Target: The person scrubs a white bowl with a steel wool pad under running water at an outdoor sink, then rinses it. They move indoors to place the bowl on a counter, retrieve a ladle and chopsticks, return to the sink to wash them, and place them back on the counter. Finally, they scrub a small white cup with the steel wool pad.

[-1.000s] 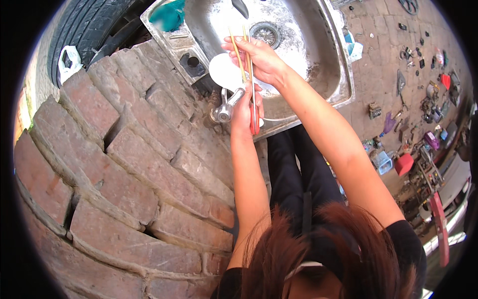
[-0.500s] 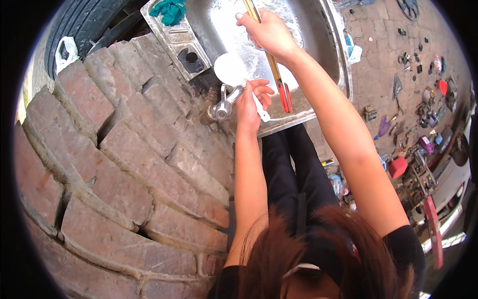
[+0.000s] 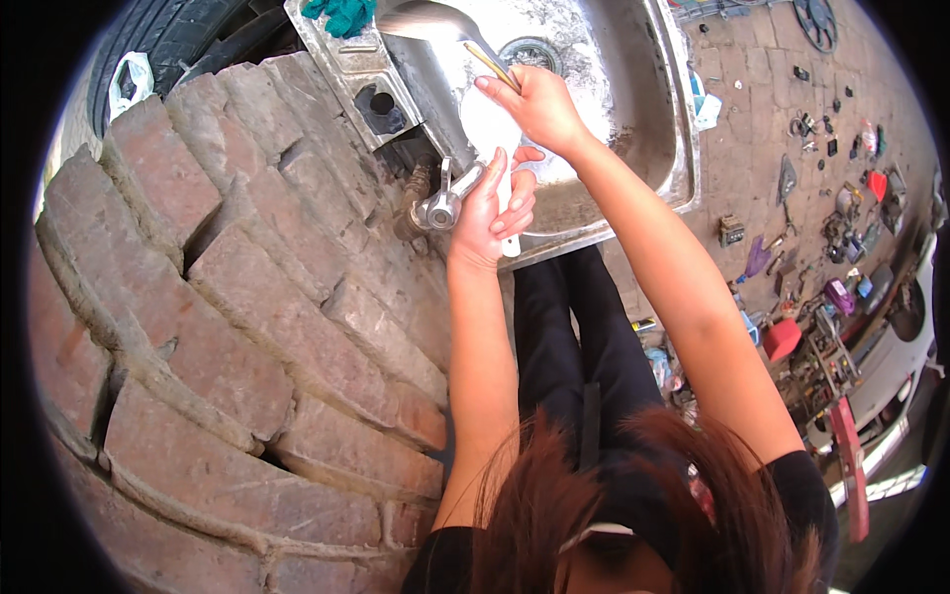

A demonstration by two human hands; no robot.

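Observation:
In my left hand (image 3: 495, 208) is the white handle of a round-headed spoon (image 3: 487, 117). My fingers wrap around that handle, and the head lies over the metal sink (image 3: 653, 148). My right hand (image 3: 539, 107) grips the golden handle of a metal spatula (image 3: 430, 18), whose broad grey head extends to the upper left over the basin. The spatula's rear end is hidden by my right hand. Close beside my left wrist is a metal tap (image 3: 442, 210). The sink's drain (image 3: 529, 57) shows beyond my right hand, with whitish wetness on the basin floor.
A teal cloth (image 3: 341, 14) lies on the sink's left ledge. Rough brickwork (image 3: 247, 287) fills the left side, with a tyre (image 3: 163, 40) and a white bag (image 3: 131, 81) behind. Many loose parts and a red container (image 3: 782, 339) are scattered on the paved ground at right.
My right hand has moved down toward the spoon, and the spatula has swung so its head shows and its red end no longer does. The spoon's handle is more upright in my left hand.

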